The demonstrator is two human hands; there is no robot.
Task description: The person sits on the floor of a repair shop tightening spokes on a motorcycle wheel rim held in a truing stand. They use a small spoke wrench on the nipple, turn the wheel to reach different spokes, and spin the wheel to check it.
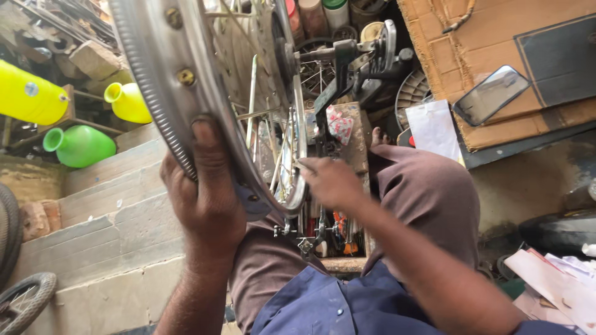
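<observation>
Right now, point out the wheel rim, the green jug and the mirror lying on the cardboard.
wheel rim (162,68), head view, on the shiny outer band.
green jug (87,146), head view, on its rounded body.
mirror (490,95), head view, on the middle of the glass.

Left hand (208,192) raised, fingers curled; right hand (332,181) loosely closed.

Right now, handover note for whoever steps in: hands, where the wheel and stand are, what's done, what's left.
Left hand: gripping the near edge of the metal wheel rim, holding it upright.
Right hand: closed at the far edge of the rim, beside the spokes; what it pinches is hidden.
Wheel sits over the lap, in front of the dark truing stand. Tools lie in the wooden box below.
Done: rim is laced with spokes.
Left: cannot tell how many spokes are adjusted.
</observation>
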